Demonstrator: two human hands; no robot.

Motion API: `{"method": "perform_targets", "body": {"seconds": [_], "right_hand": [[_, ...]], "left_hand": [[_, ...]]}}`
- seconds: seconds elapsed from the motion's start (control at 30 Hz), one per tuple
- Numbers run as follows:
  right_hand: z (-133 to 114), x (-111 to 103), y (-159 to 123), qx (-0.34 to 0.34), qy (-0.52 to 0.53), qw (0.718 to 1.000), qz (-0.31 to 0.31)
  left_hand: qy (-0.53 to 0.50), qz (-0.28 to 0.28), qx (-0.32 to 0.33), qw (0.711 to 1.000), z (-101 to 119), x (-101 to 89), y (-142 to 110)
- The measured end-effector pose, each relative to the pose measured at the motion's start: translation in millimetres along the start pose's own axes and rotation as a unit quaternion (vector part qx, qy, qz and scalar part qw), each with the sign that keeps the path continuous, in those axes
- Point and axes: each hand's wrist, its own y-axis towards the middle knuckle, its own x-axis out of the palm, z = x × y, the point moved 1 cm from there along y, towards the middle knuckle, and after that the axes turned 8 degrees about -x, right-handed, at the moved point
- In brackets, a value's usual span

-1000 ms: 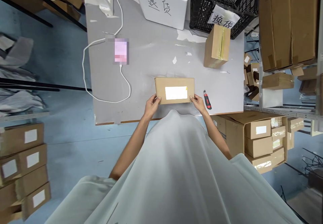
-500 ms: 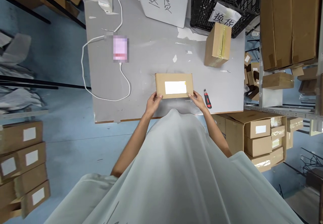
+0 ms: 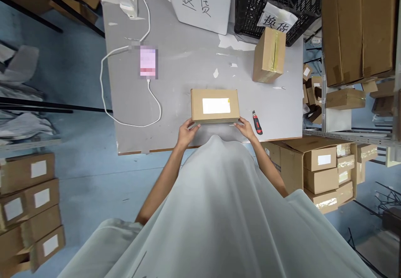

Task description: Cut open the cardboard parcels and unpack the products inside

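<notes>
Left hand reaches up from the near side, palm turned inward, thumb and fingers parted around the near left corner of the cardboard box; right hand mirrors it at the near right corner, also parted, though I can't tell whether either touches. The box sits near the table's near edge, its long axis running left to right, white label facing up, left of the red-and-black cutter.
</notes>
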Motion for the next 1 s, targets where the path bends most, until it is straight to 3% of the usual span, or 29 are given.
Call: {"method": "perform_targets", "body": {"seconds": [0.17, 0.37, 0.67, 0.83, 1.0], "right_hand": [[-15.9, -9.0, 0.4, -0.064, -0.022, 0.995, 0.073], [-41.4, -18.2, 6.2, -0.099, -0.108, 0.981, 0.124], [-32.9, -6.0, 6.7, -0.061, -0.128, 0.984, 0.107], [-35.9, -2.1, 18.3, -0.049, -0.156, 0.981, 0.109], [-54.7, 8.2, 12.8, -0.155, -0.200, 0.958, 0.138]], "left_hand": [[0.003, 0.050, 0.087, 0.995, 20.5, -5.3, -2.9], [0.061, 0.136, 0.127, 0.981, 47.2, -6.8, -11.3], [0.086, 0.139, 0.065, 0.984, 28.7, -2.2, 1.2], [0.089, 0.143, 0.073, 0.983, 30.9, 1.3, 13.7], [0.072, 0.143, 0.055, 0.986, 33.2, 2.2, 17.9]]}}
